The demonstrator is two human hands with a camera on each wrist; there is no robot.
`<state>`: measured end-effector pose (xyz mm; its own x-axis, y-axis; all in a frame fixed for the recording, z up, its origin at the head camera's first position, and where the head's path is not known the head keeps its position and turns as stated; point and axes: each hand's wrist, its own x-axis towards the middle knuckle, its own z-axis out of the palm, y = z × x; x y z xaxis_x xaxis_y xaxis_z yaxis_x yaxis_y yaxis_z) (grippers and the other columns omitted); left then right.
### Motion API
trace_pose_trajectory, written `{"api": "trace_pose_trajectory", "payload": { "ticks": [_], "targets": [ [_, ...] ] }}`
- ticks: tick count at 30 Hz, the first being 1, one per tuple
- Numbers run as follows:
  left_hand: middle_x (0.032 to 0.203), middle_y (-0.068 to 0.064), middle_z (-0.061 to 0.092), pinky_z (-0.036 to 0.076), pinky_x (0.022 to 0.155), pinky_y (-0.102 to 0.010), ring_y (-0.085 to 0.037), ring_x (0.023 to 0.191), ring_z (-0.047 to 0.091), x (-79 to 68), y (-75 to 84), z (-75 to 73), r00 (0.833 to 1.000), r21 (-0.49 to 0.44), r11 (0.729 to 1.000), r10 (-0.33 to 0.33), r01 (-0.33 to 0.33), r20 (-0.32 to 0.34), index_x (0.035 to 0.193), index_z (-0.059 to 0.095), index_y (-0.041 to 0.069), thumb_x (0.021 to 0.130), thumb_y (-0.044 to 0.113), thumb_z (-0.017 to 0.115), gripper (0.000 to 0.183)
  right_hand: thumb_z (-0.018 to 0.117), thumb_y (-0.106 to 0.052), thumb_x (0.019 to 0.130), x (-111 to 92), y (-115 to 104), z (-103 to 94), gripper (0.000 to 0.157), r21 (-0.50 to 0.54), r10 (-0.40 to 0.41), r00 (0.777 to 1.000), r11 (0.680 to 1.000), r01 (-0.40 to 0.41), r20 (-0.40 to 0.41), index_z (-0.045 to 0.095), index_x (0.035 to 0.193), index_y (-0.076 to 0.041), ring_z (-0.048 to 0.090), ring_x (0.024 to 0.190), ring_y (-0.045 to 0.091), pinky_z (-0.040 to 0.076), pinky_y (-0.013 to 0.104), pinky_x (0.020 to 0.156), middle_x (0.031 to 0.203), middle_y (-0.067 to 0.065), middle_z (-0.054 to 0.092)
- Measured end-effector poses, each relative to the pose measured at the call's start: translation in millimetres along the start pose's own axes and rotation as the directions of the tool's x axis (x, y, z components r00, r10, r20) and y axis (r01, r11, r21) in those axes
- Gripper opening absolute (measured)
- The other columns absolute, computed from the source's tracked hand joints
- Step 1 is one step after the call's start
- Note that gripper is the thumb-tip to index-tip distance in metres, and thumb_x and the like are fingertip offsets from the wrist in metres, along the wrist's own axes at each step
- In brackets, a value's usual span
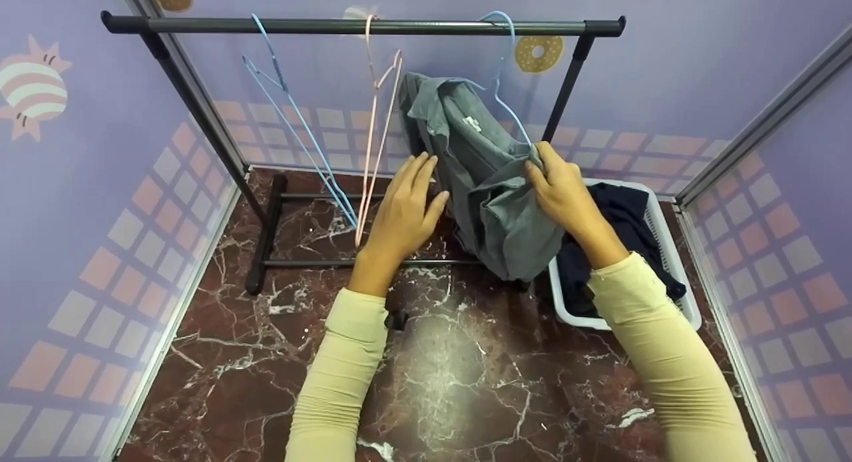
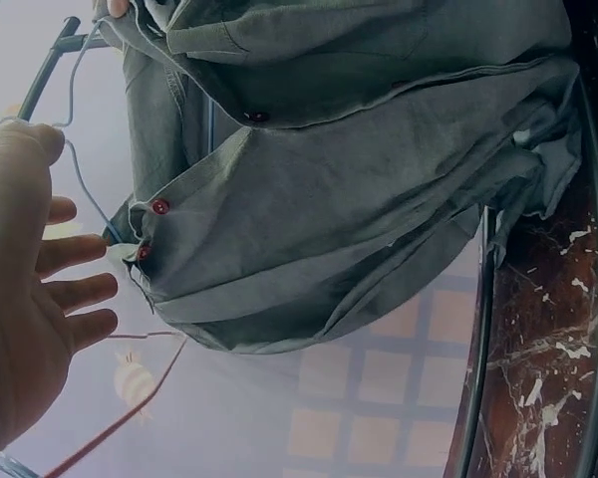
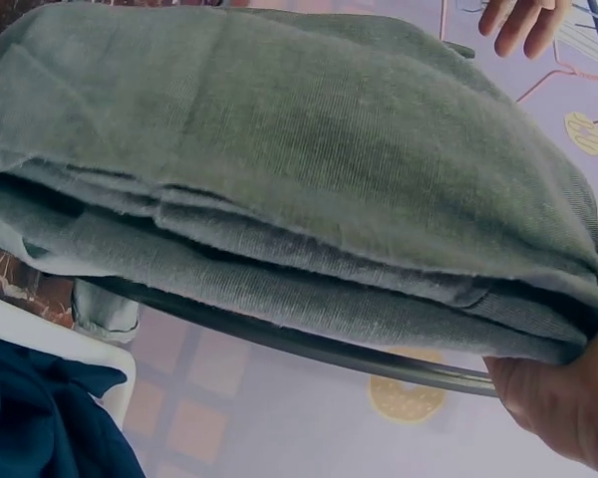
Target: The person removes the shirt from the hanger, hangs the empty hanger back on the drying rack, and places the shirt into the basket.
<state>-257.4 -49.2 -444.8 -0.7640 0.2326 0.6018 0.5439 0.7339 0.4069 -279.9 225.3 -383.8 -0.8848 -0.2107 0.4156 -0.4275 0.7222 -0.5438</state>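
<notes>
A grey-green button-up shirt (image 1: 512,216) hangs on a blue hanger (image 1: 512,112) hooked over the rack's rail. My right hand (image 1: 566,192) pinches the shirt's shoulder at the hanger's right end; in the right wrist view, folded cloth (image 3: 309,159) stretches away from that hand. My left hand (image 1: 403,206) is beside the shirt's left side, fingers extended and holding nothing. The left wrist view shows its spread fingers near the collar, where red buttons (image 2: 160,207) show on the shirt front. The hanger's left arm runs inside the shirt, mostly hidden.
A black garment rack (image 1: 426,26) stands against the wall. On its rail, left of the shirt, hang a bare pink hanger (image 1: 371,136) and another blue hanger (image 1: 306,129). At the right, a white basket (image 1: 679,292) on the marbled floor holds dark navy clothing (image 1: 619,216).
</notes>
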Motion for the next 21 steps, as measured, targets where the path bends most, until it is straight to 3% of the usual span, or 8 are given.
{"api": "trace_pose_trajectory", "payload": {
  "ticks": [4, 9, 13, 21],
  "targets": [
    [0.158, -0.022, 0.045, 0.024, 0.130, -0.042, -0.038, 0.151, 0.038, 4.5, 1.0, -1.3, 1.000, -0.019, 1.000, -0.003, 0.003, -0.010, 0.154, 0.045, 0.000, 0.107, 0.034, 0.051, 0.058, 0.054, -0.017, 0.106, -2, 1, -0.8, 0.016, 0.005, -0.013, 0.999, 1.000, 0.013, -0.040, 0.059, 0.115, -0.004, 0.060, 0.082, 0.034, 0.049, 0.046, 0.074, 0.086, 0.013, 0.062],
    [0.158, -0.021, 0.045, 0.024, 0.129, -0.040, -0.038, 0.150, 0.039, 10.4, 2.9, -3.6, 0.999, -0.062, 0.998, -0.009, 0.006, -0.050, 0.152, 0.046, -0.001, 0.107, 0.020, 0.053, 0.050, 0.055, -0.016, 0.106, -10, 2, -0.6, 0.019, 0.000, -0.036, 0.995, 0.999, 0.036, -0.088, 0.061, 0.120, -0.004, 0.066, 0.086, 0.037, 0.053, 0.052, 0.077, 0.093, 0.017, 0.069],
    [0.157, -0.022, 0.046, 0.024, 0.129, -0.037, -0.039, 0.149, 0.040, 15.9, 5.4, -7.2, 0.995, -0.092, 0.996, -0.003, -0.006, -0.103, 0.151, 0.047, -0.002, 0.104, 0.007, 0.054, 0.048, 0.056, -0.015, 0.105, -19, 4, 0.2, 0.020, -0.016, -0.061, 0.992, 0.998, 0.060, -0.111, 0.061, 0.121, -0.003, 0.065, 0.084, 0.039, 0.052, 0.055, 0.075, 0.092, 0.019, 0.068],
    [0.156, -0.022, 0.047, 0.024, 0.129, -0.035, -0.038, 0.149, 0.041, 24.5, 9.8, -13.7, 0.982, -0.090, 0.995, 0.018, -0.035, -0.189, 0.151, 0.047, -0.002, 0.103, 0.000, 0.052, 0.047, 0.059, -0.013, 0.104, -42, 16, -2.2, 0.015, -0.017, -0.116, 0.984, 0.993, 0.115, -0.134, 0.062, 0.116, -0.004, 0.065, 0.081, 0.037, 0.051, 0.051, 0.072, 0.089, 0.017, 0.068]
  ]
}}
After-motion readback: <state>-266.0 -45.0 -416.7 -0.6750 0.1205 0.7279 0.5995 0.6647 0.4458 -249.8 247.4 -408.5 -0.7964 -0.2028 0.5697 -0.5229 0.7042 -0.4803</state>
